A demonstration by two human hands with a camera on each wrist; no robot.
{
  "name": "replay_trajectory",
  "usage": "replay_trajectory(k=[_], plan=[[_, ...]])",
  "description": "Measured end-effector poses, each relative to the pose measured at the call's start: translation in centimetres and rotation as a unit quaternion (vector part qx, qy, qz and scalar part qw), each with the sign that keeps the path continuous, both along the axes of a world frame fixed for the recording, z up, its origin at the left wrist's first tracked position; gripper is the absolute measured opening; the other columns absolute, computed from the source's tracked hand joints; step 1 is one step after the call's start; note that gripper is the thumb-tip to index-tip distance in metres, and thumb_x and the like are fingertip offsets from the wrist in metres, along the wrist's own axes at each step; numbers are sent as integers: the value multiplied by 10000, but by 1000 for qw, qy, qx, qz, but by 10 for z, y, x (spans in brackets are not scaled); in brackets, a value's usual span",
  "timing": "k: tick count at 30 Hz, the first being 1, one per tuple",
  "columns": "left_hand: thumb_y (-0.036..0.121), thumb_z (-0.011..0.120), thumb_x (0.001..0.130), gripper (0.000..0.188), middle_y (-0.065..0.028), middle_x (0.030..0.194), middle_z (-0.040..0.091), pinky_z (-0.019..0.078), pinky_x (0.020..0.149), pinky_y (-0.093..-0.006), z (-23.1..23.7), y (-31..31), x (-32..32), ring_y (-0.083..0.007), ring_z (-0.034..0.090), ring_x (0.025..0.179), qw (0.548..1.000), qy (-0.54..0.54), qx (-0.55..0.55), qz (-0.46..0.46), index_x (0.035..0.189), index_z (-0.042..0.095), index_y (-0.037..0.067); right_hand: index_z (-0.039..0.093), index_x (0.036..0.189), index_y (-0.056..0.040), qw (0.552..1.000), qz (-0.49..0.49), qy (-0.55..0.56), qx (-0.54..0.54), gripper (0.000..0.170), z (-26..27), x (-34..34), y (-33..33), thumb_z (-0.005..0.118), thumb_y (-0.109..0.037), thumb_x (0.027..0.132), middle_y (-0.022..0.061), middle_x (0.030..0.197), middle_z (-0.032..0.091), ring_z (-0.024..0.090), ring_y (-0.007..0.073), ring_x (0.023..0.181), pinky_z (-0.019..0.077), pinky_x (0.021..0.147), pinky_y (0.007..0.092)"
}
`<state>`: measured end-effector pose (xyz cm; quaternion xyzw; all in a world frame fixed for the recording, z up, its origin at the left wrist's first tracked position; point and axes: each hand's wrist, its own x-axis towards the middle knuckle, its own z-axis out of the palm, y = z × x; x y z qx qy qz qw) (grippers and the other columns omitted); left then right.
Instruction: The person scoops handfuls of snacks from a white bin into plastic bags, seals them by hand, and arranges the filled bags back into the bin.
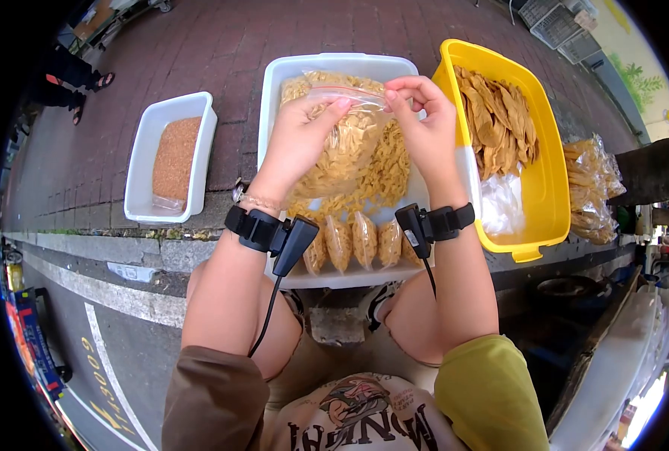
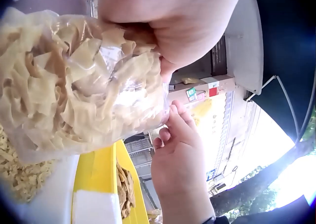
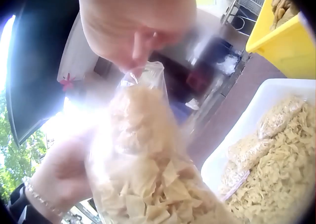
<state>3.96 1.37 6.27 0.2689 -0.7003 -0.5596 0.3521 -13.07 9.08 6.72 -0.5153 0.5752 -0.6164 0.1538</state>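
Note:
A clear zip-lock bag [image 1: 343, 154] full of flat, pale yellow dried pieces is held up over a white tub [image 1: 272, 83]. My left hand [image 1: 298, 143] grips the left side of its top edge, thumb along the red seal line. At the opposite top corner, my right hand [image 1: 430, 128] pinches the plastic between thumb and fingertips. The left wrist view shows the bulging bag [image 2: 79, 86] close up, with the right fingers at its corner. Loose pale pieces [image 1: 389, 169] lie below in the tub, partly hidden by the bag. Several small filled bags [image 1: 364, 240] stand along its near side.
To the right is a yellow tub [image 1: 551, 218] with brown flat pieces [image 1: 500, 113] and clear plastic bags [image 1: 503, 203]. More filled bags [image 1: 590, 180] lie beyond it. A smaller white tub [image 1: 135, 184] of reddish-brown granules [image 1: 176, 150] stands left. Someone's legs [image 1: 75, 71] show at upper left.

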Motion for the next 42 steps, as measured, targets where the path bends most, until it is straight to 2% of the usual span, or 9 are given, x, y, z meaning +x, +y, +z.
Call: replay_trajectory(k=[3, 6, 8, 12, 15, 23, 33, 35, 42], plan=[[225, 576, 942, 294, -58, 967, 682, 493, 765, -229, 5, 2, 1, -92, 625, 875, 1000, 3, 0, 10, 1088, 652, -18, 660, 971, -48, 998, -37, 55, 23, 137, -6, 3, -1, 660, -99, 844, 3, 816, 657, 538, 68, 761, 387, 673, 218], [207, 587, 935, 271, -58, 983, 676, 474, 771, -229, 6, 2, 4, -92, 604, 863, 989, 65, 133, 26, 1050, 666, -25, 661, 997, -46, 996, -28, -79, 34, 176, -9, 5, -3, 672, -152, 856, 7, 857, 655, 545, 80, 803, 412, 728, 226], [212, 592, 932, 277, -57, 987, 674, 482, 767, -231, 7, 1, 7, -96, 610, 864, 982, 88, 165, 32, 1060, 661, -23, 661, 1006, -39, 960, 109, -234, 109, 194, -10, -3, -2, 671, -175, 867, 6, 881, 655, 553, 90, 812, 431, 770, 235], [225, 607, 922, 295, -51, 995, 669, 495, 784, -246, 12, 2, 11, -107, 618, 883, 963, 111, 242, 28, 1090, 647, -14, 658, 1000, -30, 964, 115, -226, 83, 186, -15, 6, -4, 648, -175, 885, 7, 899, 660, 565, 86, 835, 434, 788, 237], [224, 612, 918, 295, -51, 1018, 665, 496, 793, -250, 15, 2, 12, -111, 619, 897, 971, 108, 211, 16, 1098, 644, -7, 658, 993, -26, 972, 70, -216, 62, 174, -14, 5, -5, 642, -162, 886, 16, 915, 665, 582, 87, 871, 435, 814, 237], [229, 585, 932, 333, -81, 1108, 641, 452, 902, -270, 18, -2, 15, -132, 588, 1020, 977, 113, 178, -21, 1152, 616, -18, 670, 962, -34, 909, 128, -395, 42, 130, -10, 5, -7, 634, -124, 876, 63, 958, 687, 625, 131, 926, 457, 854, 278], [212, 560, 941, 291, -75, 1109, 649, 434, 925, -271, 8, 1, 2, -132, 579, 1023, 982, 131, 136, -9, 1105, 654, -10, 671, 959, -25, 925, 105, -365, -3, 167, -8, 2, -4, 656, -165, 869, 39, 876, 687, 610, 104, 796, 448, 807, 258], [208, 561, 940, 291, -75, 1108, 651, 434, 923, -267, 5, 5, 0, -129, 581, 1022, 983, 126, 130, -21, 1109, 652, -10, 670, 962, -8, 925, 119, -357, 57, 174, -4, 4, -3, 676, -150, 863, 46, 878, 688, 611, 88, 806, 457, 793, 239], [205, 544, 950, 300, -72, 1095, 658, 451, 907, -267, 6, 7, -2, -129, 594, 1011, 981, 122, 145, -48, 1130, 638, -15, 669, 951, 15, 953, 69, -290, 49, 158, -15, 2, -5, 701, -101, 848, 65, 870, 689, 622, 79, 781, 475, 740, 194]])
